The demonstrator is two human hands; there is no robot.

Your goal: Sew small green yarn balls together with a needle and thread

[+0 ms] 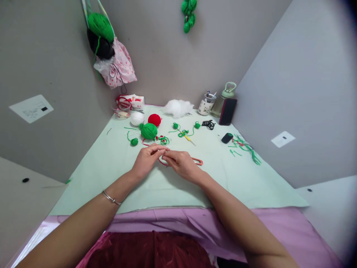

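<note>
My left hand [145, 160] and my right hand [182, 163] meet above the table, thumbs and fingertips pinched together. What lies between the fingertips is small and mostly hidden. A strand of red yarn [161, 161] curves down just below them. An orange-handled tool [198, 161], perhaps thread snips, lies partly behind my right hand. Beyond my fingers is a small tangle of green yarn with red and white bits [163, 140]. A yellow-handled crochet hook [187, 137] rests against green yarn pieces [182, 133] farther back.
Behind my left hand sit green [149, 131], red [154, 120] and white [137, 118] yarn balls. White stuffing [178, 108], a pen cup [206, 104], a bottle [219, 103] and a phone [228, 111] line the back. Green yarn scraps [247, 147] lie right.
</note>
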